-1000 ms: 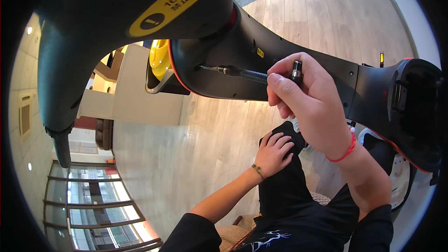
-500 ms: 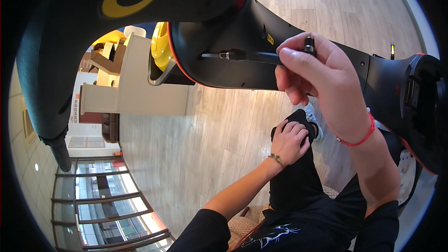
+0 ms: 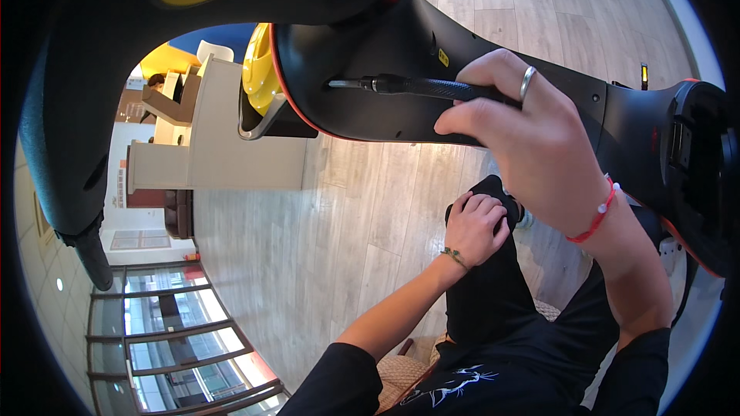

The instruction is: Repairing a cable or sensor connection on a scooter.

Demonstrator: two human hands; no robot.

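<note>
My right hand (image 3: pixel 539 150), with a ring and red bracelet, grips a black screwdriver (image 3: pixel 416 85) between thumb and fingers, its rear end hidden by them. The metal tip meets a small recess in the dark body panel (image 3: pixel 354 112) of a scooter-like vehicle, which has red edging. My left hand (image 3: pixel 475 227) rests loosely, fingers bent and slightly apart, over my knee in black trousers (image 3: pixel 486 304). A yellow helmet (image 3: pixel 260 69) sits just beside the panel's left edge, partly hidden.
A large dark upper part (image 3: pixel 73 108) of the vehicle arches across the left. Behind are a pale counter (image 3: pixel 247 158), a brown sofa (image 3: pixel 179 212) and glazed doors (image 3: pixel 173 323). Wood-look flooring (image 3: pixel 362 223) lies below. A woven seat (image 3: pixel 405 374) is under me.
My right hand's fingers have shifted along and over the screwdriver, now covering its rear end. My left fingers are more bent on the knee. The view has shifted, so the vehicle sits higher.
</note>
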